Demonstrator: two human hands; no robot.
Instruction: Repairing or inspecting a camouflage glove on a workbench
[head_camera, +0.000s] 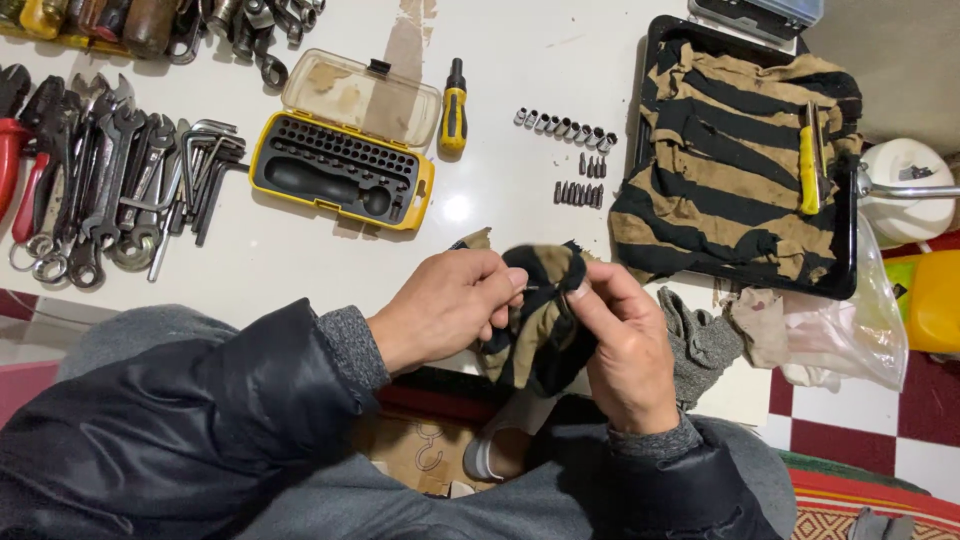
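We work over the white worktop (520, 60). A black tray (850, 270) lined with striped cloth lies at right; an open yellow bit case (340, 165) lies at centre-left. Our left hand (445, 305) and right hand (625, 350) both grip a striped rag (535, 320) at the near edge. Between the fingertips sits a small bit (540, 288), pinched closed.

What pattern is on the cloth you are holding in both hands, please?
Black and tan stripes on the cloth, seen in the head view.
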